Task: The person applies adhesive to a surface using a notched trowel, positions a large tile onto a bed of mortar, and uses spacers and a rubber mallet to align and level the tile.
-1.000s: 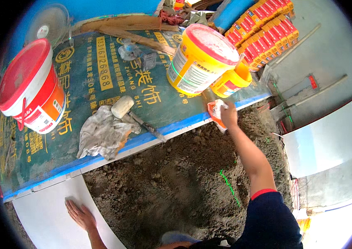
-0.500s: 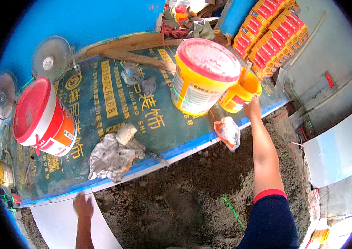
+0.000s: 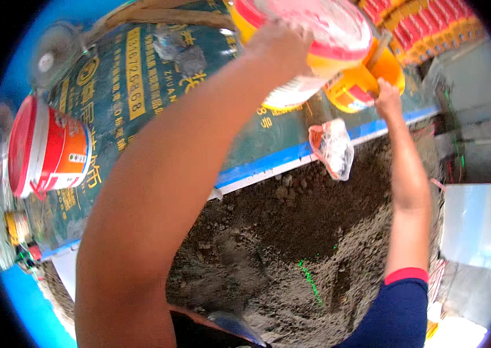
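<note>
My left hand [image 3: 280, 49] is at the near side of a yellow bucket with a pink lid [image 3: 329, 26], overlapping the lid's rim. Its fingers are smeared by motion, so whether they grip is unclear. My right hand [image 3: 388, 100] is closed on the near edge of a smaller open yellow bucket [image 3: 347, 93]. A handle of some tool [image 3: 379, 49] sticks up out of that bucket. Below both buckets, a clear plastic bag with something orange and white [image 3: 333, 151] hangs over the edge of the green-covered surface [image 3: 257, 145].
A red-lidded bucket [image 3: 51, 148] stands at the left of the green surface. Crumpled clear plastic [image 3: 182, 52] lies farther back. Stacked orange-and-red packages [image 3: 431, 29] are at the far right. Rough dark soil or rubble [image 3: 268, 243] spreads below the surface's blue-taped edge.
My left hand has swung from the lower left up and right to the pink-lidded bucket. The view has shifted, and my left arm now hides the mallet and grey cloth. My right hand stays at the open bucket.
</note>
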Available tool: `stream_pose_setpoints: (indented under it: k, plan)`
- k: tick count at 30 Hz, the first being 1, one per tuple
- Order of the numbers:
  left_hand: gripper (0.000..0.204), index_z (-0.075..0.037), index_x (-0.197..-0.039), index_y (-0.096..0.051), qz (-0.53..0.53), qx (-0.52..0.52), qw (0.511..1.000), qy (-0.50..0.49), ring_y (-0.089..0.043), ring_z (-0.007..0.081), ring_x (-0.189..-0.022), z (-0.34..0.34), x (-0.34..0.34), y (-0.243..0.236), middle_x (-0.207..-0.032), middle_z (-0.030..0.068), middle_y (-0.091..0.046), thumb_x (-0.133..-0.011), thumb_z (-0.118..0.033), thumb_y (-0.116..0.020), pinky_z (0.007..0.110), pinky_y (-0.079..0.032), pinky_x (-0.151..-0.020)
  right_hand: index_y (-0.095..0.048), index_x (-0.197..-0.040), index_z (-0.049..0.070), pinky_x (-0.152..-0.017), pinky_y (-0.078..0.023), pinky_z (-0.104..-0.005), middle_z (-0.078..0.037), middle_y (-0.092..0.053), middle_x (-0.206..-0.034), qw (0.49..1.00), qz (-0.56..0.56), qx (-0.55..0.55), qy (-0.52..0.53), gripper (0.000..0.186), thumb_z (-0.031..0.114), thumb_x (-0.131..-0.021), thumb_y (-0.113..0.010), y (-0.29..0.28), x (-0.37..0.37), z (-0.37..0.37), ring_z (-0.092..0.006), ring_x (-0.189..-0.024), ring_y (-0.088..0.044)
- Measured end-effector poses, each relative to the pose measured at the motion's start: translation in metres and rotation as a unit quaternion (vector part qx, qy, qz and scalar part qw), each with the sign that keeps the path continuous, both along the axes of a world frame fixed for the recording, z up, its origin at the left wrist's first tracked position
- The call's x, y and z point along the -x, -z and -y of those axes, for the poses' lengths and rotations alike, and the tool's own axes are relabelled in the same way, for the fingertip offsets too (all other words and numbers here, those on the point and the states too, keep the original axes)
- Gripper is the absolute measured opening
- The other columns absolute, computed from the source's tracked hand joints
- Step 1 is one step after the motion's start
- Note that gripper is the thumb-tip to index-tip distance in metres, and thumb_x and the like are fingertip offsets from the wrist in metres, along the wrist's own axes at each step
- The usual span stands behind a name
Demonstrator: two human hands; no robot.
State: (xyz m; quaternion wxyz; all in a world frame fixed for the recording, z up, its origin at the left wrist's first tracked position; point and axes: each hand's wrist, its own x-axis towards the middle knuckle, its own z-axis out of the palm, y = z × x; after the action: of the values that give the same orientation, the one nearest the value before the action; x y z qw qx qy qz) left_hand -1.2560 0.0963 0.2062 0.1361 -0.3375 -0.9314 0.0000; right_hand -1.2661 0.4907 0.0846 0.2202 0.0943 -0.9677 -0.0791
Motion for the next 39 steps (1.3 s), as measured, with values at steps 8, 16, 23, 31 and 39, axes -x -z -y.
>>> stream_pose_setpoints:
  k: [8,16,23,31,39]
  plan:
    - [0.055,-0.003,-0.119,-0.052,-0.071,-0.013,0.997,0.022,-0.056,0.0334,-0.120,-0.011,0.014,0.009,-0.128,0.0187,-0.059,-0.082,-0.038,-0.071,0.044,-0.040,-0.106,-0.063,-0.113,0.013,-0.084,-0.050,-0.0461,-0.016,-0.069,-0.103,0.983,0.134,0.051,0.115,0.042,0.036,-0.079,-0.074,-0.035,0.001,0.012,-0.0347,-0.101,-0.064]
    - [0.051,-0.005,-0.119,-0.053,-0.100,-0.029,0.994,-0.022,-0.057,0.0320,-0.118,-0.013,0.012,0.013,-0.123,0.0167,-0.061,-0.080,-0.032,-0.074,0.044,-0.041,-0.105,-0.067,-0.115,0.004,-0.083,-0.050,-0.0340,-0.011,-0.072,-0.101,0.931,0.143,0.311,0.124,0.048,0.033,-0.078,-0.075,-0.120,-0.090,-0.011,-0.0215,-0.092,-0.068]
    - [0.055,-0.007,-0.120,-0.055,-0.137,-0.017,0.989,-0.046,-0.056,0.0300,-0.116,-0.009,0.006,0.015,-0.117,0.0125,-0.062,-0.077,-0.035,-0.075,0.042,-0.042,-0.100,-0.066,-0.109,-0.002,-0.077,-0.053,-0.0304,-0.011,-0.073,-0.094,0.899,0.152,0.367,0.185,0.033,0.015,-0.081,-0.074,-0.204,-0.305,0.110,-0.0170,-0.084,-0.070]
    - [0.054,-0.006,-0.125,-0.052,-0.116,-0.016,0.990,-0.079,-0.051,0.0319,-0.125,-0.029,0.000,0.013,-0.128,0.0159,-0.057,-0.082,-0.032,-0.073,0.043,-0.040,-0.105,-0.064,-0.080,0.003,-0.062,-0.052,-0.0357,-0.014,-0.067,-0.074,0.873,0.195,0.359,0.265,0.020,0.014,-0.076,-0.082,-0.143,-0.473,0.164,-0.0300,-0.066,-0.067]
    - [0.067,-0.002,-0.149,-0.031,0.086,-0.198,0.974,-0.062,-0.040,0.0412,-0.134,0.043,-0.083,0.018,-0.149,0.0248,-0.037,-0.089,-0.015,-0.059,0.051,-0.027,-0.115,-0.065,-0.108,0.000,-0.077,-0.053,-0.0382,-0.018,-0.071,-0.094,0.842,0.179,0.447,0.242,0.034,0.019,-0.081,-0.076,-0.127,-0.483,0.144,-0.0293,-0.086,-0.070]
